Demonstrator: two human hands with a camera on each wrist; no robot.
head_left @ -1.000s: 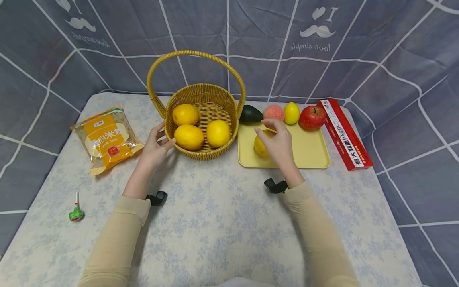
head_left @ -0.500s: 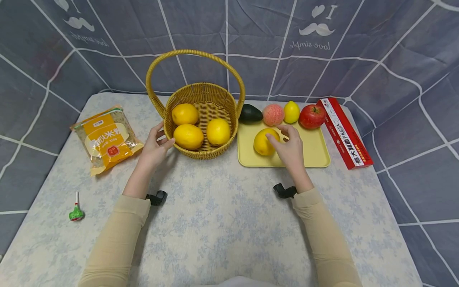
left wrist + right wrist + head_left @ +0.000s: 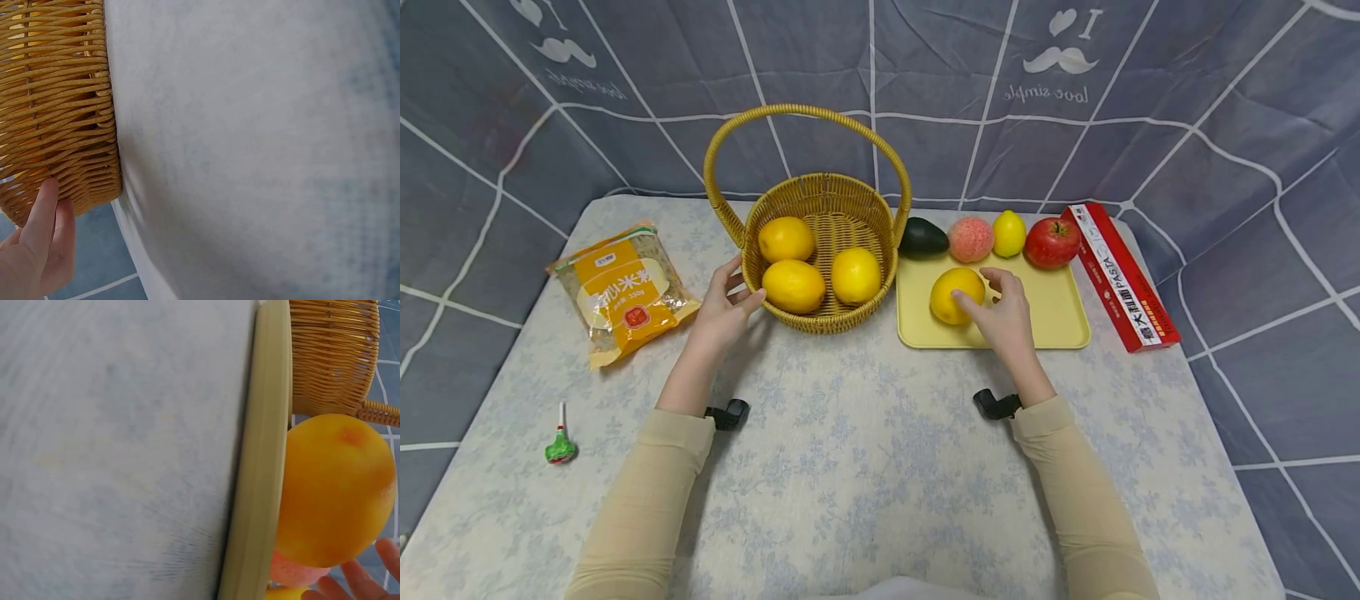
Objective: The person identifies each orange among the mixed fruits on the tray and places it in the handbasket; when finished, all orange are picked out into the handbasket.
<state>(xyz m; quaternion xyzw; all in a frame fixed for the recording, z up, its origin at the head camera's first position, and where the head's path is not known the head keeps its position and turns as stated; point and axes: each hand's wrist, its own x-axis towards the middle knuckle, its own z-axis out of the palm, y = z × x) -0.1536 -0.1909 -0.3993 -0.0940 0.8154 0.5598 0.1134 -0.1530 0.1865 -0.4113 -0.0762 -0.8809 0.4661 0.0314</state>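
Observation:
My left hand [image 3: 718,312] rests its thumb and fingers against the left side of the wicker basket [image 3: 829,326], which has a tall arched handle. In the left wrist view, those fingers [image 3: 41,215] lie on the woven outer wall. Three yellow fruits [image 3: 794,287] sit inside the basket. On the pale yellow tray [image 3: 1056,321] lies a rounded yellow-orange fruit [image 3: 952,287]. My right hand [image 3: 1009,321] is at its right side, thumb overlapping the fruit in the head view and fingers spread. The right wrist view shows the fingertips [image 3: 356,575] right beside the fruit.
Along the tray's back edge sit a dark green avocado [image 3: 923,237], a pink peach [image 3: 971,240], a lemon [image 3: 1009,233] and a red apple [image 3: 1053,243]. A red pasta box [image 3: 1122,279] lies at right. Left are a food bag [image 3: 625,292] and a lollipop [image 3: 560,448].
My right hand has moved right from over the yellow-orange fruit to beside it, baring the fruit, which stays on the tray. My left hand keeps its place at the basket.

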